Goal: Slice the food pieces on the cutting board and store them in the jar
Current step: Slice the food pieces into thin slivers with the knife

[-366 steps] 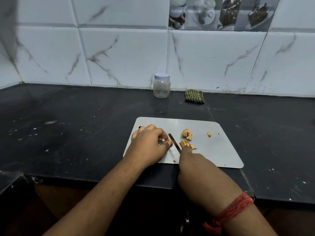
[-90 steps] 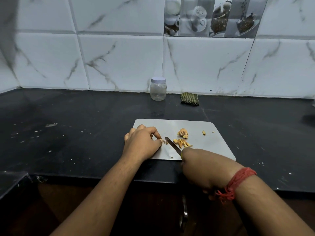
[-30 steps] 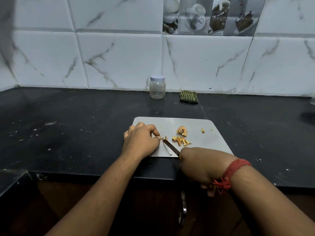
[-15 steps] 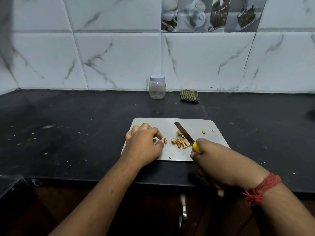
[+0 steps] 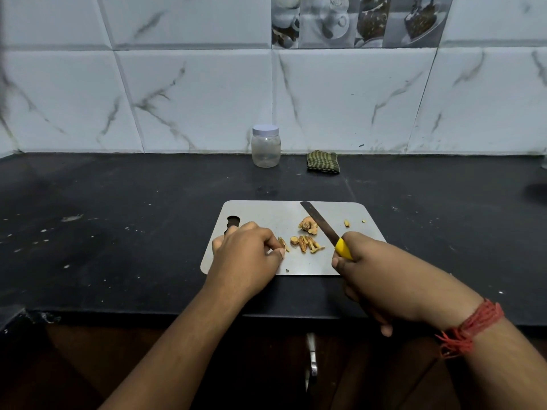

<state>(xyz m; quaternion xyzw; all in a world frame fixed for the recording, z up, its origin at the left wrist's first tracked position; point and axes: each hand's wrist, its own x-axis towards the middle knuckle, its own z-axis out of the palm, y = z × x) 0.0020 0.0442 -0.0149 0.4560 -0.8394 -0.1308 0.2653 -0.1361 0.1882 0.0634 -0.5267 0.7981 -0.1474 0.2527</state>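
A grey cutting board (image 5: pixel 266 211) lies near the counter's front edge. On it sit a lumpy uncut food piece (image 5: pixel 307 225), a small heap of cut strips (image 5: pixel 306 244) and a slice (image 5: pixel 282 243) at my left fingertips. My left hand (image 5: pixel 247 255) rests on the board's left part, fingers curled, thumb and forefinger pinching that slice. My right hand (image 5: pixel 381 276) grips the yellow handle of a knife (image 5: pixel 321 224), whose dark blade points up and left, lifted over the uncut piece. A clear jar (image 5: pixel 265 147) with a white lid on stands by the wall, beyond the board.
A folded green striped cloth (image 5: pixel 322 162) lies right of the jar against the tiled wall. The black counter (image 5: pixel 118 217) carries scattered white specks. Small crumbs (image 5: pixel 347 223) lie on the board's right part. A metal handle (image 5: pixel 311 359) shows below the counter edge.
The knife has come off the cut beside my left fingers and swung up and right; its blade now points toward the wall over the uncut piece. My left hand stays in place.
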